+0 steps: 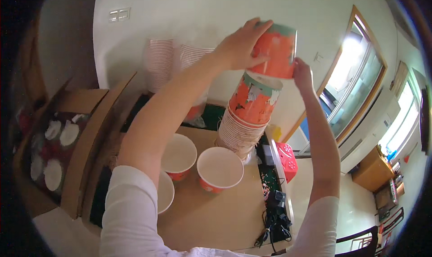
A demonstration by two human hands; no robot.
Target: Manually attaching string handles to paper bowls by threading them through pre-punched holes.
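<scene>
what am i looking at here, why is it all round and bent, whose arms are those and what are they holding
This is one picture from a wide fisheye camera worn on a person's head, looking down, so straight edges bend. The arms are that person's own. The left hand and right hand hold a red paper bowl just above a tall stack of bowls. Three open bowls stand on the cardboard-covered table. An open carton with more bowls sits at the left.

Premises appear to be a domestic room used for packing work: wooden-framed glazed door [360, 72], white light switch [119, 14] on plain wall, chairs [366, 239], and stacked paper cups [245, 122] beside an open cardboard carton [85, 140] on a board-covered table [216, 216]
</scene>
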